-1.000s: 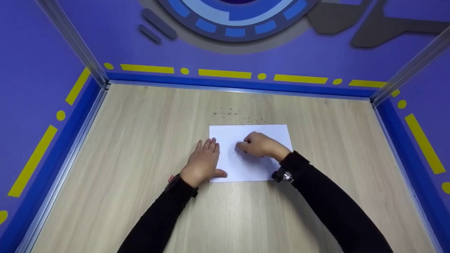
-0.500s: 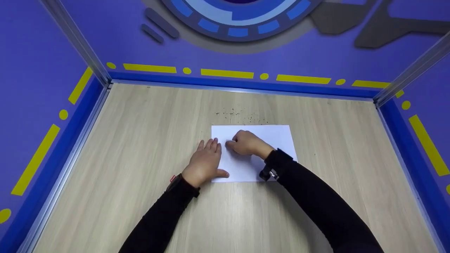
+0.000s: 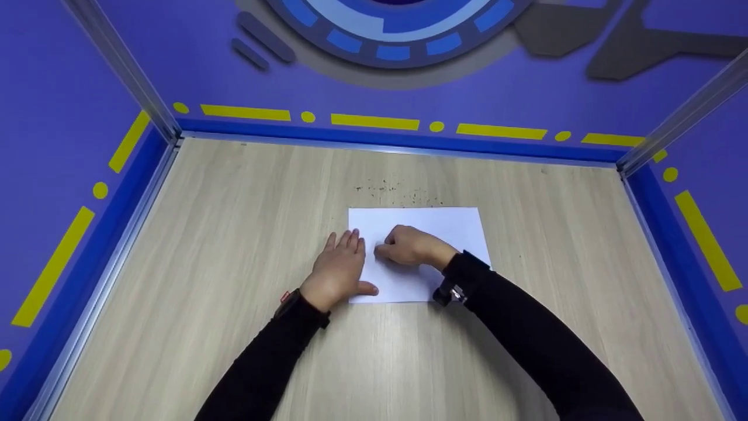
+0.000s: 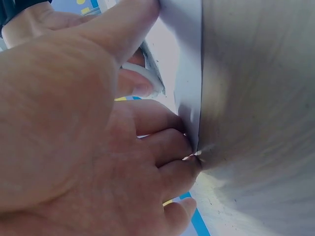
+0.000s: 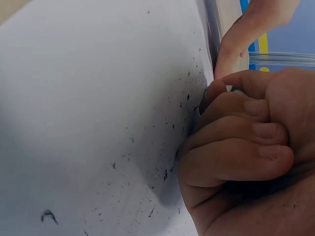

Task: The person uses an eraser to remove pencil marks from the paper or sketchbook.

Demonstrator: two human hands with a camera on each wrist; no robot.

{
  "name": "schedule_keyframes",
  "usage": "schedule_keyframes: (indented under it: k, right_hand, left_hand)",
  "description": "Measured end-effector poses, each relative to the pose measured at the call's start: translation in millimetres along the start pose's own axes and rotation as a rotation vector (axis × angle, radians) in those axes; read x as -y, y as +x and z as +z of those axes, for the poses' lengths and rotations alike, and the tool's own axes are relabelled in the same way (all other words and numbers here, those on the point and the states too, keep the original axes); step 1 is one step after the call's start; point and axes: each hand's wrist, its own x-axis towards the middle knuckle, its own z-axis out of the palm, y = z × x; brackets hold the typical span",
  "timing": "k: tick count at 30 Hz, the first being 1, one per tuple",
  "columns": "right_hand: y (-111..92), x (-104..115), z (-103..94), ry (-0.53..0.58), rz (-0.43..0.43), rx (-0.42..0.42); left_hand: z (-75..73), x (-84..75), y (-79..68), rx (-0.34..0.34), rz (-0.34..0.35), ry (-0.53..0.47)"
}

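A white sheet of paper (image 3: 450, 225) lies on the wooden table. My left hand (image 3: 339, 270) rests on its left edge with fingers straight and thumb spread over the near corner. Over the left half of the sheet, my right hand (image 3: 414, 245) pinches a small white eraser (image 4: 145, 73) between thumb and forefinger. Its worn end, smudged dark, meets the paper in the left wrist view. The other right fingers curl into the palm. Dark eraser crumbs (image 5: 165, 174) are scattered on the sheet beside that hand in the right wrist view.
More dark crumbs (image 3: 383, 188) lie on the wooden table (image 3: 263, 199) just beyond the sheet's far edge. Blue-purple panels (image 3: 397, 102) with yellow marks and metal edging enclose the table at the back and both sides.
My right hand has moved left across the paper with the eraser, then a little toward me. The left hand has stayed in place on the sheet's edge.
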Motion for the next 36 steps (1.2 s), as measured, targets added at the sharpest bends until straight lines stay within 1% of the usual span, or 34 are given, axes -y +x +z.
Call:
schedule_keyframes:
  k: [3, 10, 16, 18, 20, 24, 27, 29, 31, 36]
  right_hand:
    - [-2.8, 0.2, 1.7, 0.002, -0.013, 0.027]
    - [-10.5, 1.8, 9.9, -0.020, -0.061, 0.046]
    - [-17.9, 1.0, 18.3, -0.005, -0.071, 0.051]
    - [-19.8, -2.3, 17.6, 0.010, -0.069, 0.034]
    - [-21.6, -6.2, 13.2, 0.046, -0.049, -0.007]
    - [-26.2, -13.9, -3.6, 0.137, 0.026, -0.107]
    - [-28.9, -17.6, -16.3, 0.147, 0.056, -0.140]
    - [-29.7, -19.8, -20.4, 0.118, 0.049, -0.133]
    - [-30.4, -21.3, -20.4, 0.092, 0.032, -0.111]
    - [-30.6, -17.8, -8.8, 0.048, -0.017, -0.036]
  left_hand:
    - [0.6, 0.0, -0.1, -0.006, 0.002, -0.003]
    - [-0.5, 1.2, 1.4, 0.036, -0.017, -0.015]
    - [0.8, 0.9, -0.2, 0.030, -0.016, -0.026]
    - [0.5, 0.8, -0.9, 0.023, -0.013, -0.028]
    - [-0.5, 0.7, -0.7, 0.017, -0.008, -0.027]
    - [-1.9, 0.7, 0.0, 0.014, -0.002, -0.016]
    - [-1.9, 1.1, 0.7, 0.015, -0.006, -0.009]
    - [-1.2, 1.4, 1.1, 0.015, -0.008, -0.003]
    - [-0.4, 1.6, 1.2, 0.018, -0.009, -0.002]
    - [1.1, 1.3, 0.8, 0.026, -0.005, -0.012]
